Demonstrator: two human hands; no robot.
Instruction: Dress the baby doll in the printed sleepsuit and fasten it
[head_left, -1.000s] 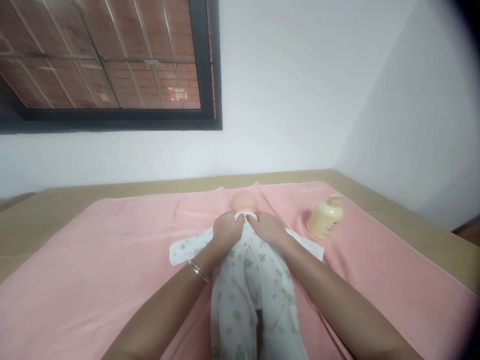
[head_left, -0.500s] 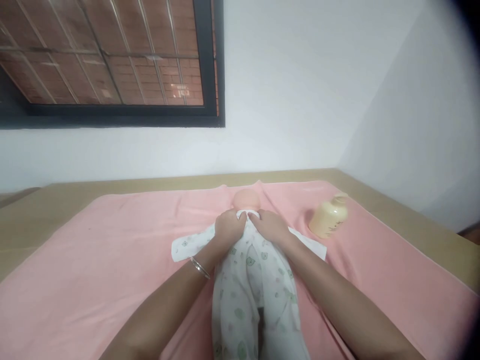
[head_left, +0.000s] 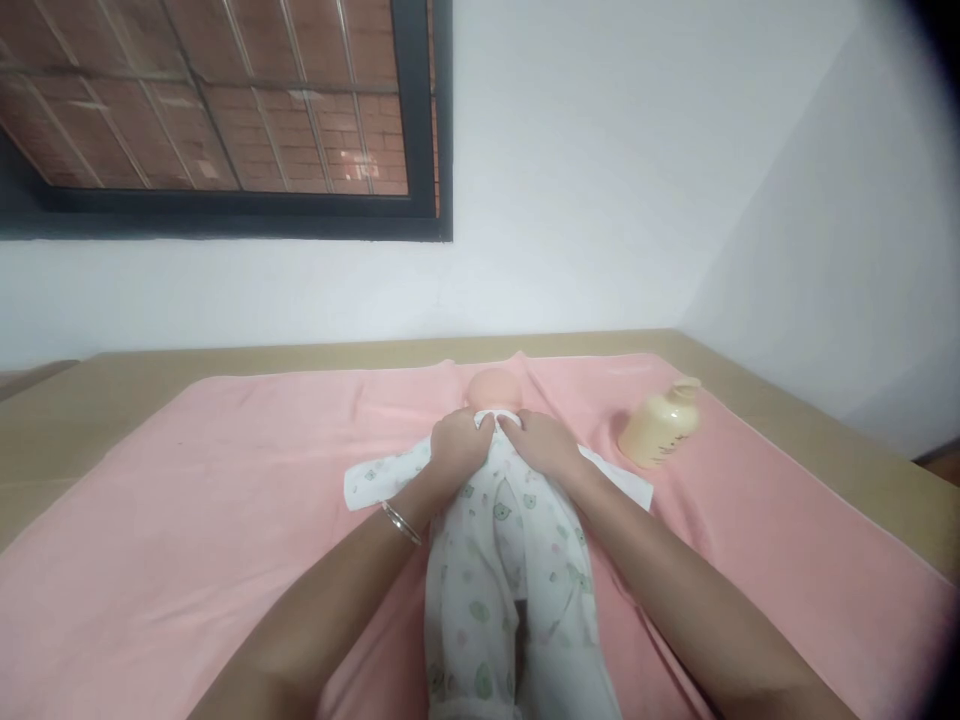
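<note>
On the head view, I have my left hand (head_left: pixel 461 438) curled in on the collar of a white printed garment (head_left: pixel 502 540), thumb on top, and my right hand (head_left: pixel 541 440) gripping the same collar, the two thumbs nearly meeting. The garment stretches from just below a doll's head (head_left: pixel 495 388) toward the camera, over a pink blanket (head_left: pixel 225 500), with a sleeve spread to each side. I see a silver bangle (head_left: pixel 400 522) on the left wrist and a cream bottle (head_left: pixel 661 425) on the blanket, beyond the right sleeve
</note>
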